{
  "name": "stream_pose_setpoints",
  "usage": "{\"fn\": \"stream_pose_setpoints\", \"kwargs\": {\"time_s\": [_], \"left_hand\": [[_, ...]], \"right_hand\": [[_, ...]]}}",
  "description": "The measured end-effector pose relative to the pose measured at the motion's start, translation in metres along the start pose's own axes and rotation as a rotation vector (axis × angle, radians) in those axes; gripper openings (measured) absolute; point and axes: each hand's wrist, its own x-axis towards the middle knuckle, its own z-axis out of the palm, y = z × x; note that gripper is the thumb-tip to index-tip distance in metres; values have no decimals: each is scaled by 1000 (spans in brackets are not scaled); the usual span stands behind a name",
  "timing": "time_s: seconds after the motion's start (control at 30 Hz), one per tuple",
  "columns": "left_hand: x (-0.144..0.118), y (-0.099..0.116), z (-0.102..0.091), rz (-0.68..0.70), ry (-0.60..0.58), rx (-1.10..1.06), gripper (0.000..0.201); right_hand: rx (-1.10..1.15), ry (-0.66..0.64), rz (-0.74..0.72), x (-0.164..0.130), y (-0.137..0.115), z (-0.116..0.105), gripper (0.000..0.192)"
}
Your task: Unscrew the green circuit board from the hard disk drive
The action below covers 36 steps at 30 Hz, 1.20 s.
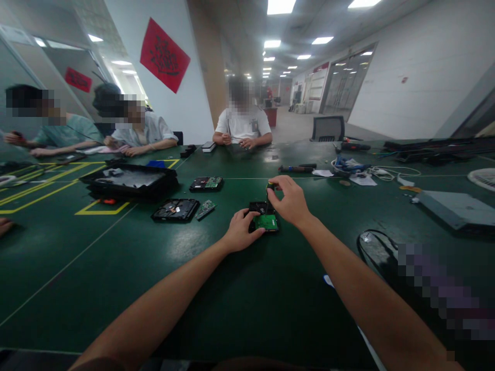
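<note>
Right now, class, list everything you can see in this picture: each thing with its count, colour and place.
drive: one, black with green board, table centre, under both hands
screwdriver: one, dark, upright over the drive
spare drives: two, black, left of centre
loose board: one, green, beside them
tray: one, black, left
cables: a bundle, blue and white, right
table: one, green
people: three, seated far side
left hand: steadies the drive
right hand: grips the screwdriver
</note>
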Motion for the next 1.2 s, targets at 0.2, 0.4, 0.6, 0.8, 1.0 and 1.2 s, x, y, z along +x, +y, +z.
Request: {"fn": "stream_pose_setpoints", "kwargs": {"time_s": [0.2,0.4,0.6,0.8,1.0,1.2], "left_hand": [[1,-4,2,-2,-11,11,63],[1,-2,1,1,2,-5,62],[0,-2,1,-1,-3,-5,63],[1,-3,3,7,9,4,61],[0,-1,1,7,10,-6,62],[0,1,-1,3,6,-8,61]], "right_hand": [[-2,-12,26,0,1,-1,17],[-20,8,-3,0,-1,-1,17],[-13,2,33,0,2,0,16],[-23,-7,-9,0,-1,0,18],[5,-7,69,-1,4,3,20],[0,-8,16,-1,4,2,18]]}}
